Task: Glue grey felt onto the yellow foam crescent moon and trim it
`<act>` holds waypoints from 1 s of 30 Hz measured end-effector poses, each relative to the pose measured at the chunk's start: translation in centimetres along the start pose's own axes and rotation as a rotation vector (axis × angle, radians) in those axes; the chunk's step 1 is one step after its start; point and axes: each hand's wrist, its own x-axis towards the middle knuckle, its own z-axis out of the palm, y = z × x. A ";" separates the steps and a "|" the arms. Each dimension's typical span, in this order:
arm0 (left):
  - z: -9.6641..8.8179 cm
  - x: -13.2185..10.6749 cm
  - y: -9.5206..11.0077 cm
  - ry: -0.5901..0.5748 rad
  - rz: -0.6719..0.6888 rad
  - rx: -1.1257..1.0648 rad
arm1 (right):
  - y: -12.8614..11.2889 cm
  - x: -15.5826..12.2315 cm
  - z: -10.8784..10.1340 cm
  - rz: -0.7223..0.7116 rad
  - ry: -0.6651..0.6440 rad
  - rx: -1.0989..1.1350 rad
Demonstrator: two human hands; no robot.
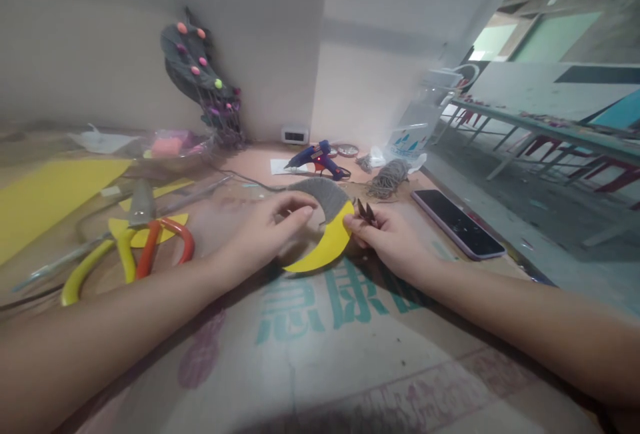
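A crescent moon cutout (pixel 320 251) has a bare yellow lower part, and its upper part is covered in grey yarn (pixel 320 194). My right hand (pixel 387 234) pinches it at the right edge. Two dark pointed blades (pixel 367 211), apparently small thread snips, also stick out of that hand; their handles are hidden. Inside the curve, my left hand (pixel 273 224) has thumb and fingers brought together; what they hold, if anything, is not visible. A strand of yarn trails leftward from the crescent's top across the table.
Behind are a blue glue gun (pixel 317 157) and a yarn bundle (pixel 387 179). A phone (pixel 457 224) lies right, near the table edge. Pliers with yellow and orange handles (pixel 147 247) and yellow sheet material (pixel 55 194) lie left. A grey crescent with pompoms (pixel 187 64) leans against the wall.
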 end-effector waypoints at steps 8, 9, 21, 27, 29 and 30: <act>-0.1 -0.8 0.8 -0.173 -0.114 0.206 | -0.2 -0.2 0.2 -0.078 -0.076 -0.300; -0.1 -0.8 0.6 -0.186 -0.105 0.199 | -0.2 -0.2 0.2 -0.084 -0.087 -0.317; -0.2 -1.0 0.8 -0.210 -0.112 -0.029 | -0.5 -0.3 0.2 0.000 -0.097 -0.189; -0.2 -0.5 0.2 -0.179 -0.185 -0.185 | -0.6 -0.2 0.1 0.017 -0.130 -0.268; -0.2 -0.4 0.1 -0.186 -0.211 -0.229 | -0.6 -0.2 0.1 0.024 -0.135 -0.286; -0.2 -0.3 0.0 -0.194 -0.231 -0.248 | -0.5 -0.2 0.1 0.027 -0.137 -0.294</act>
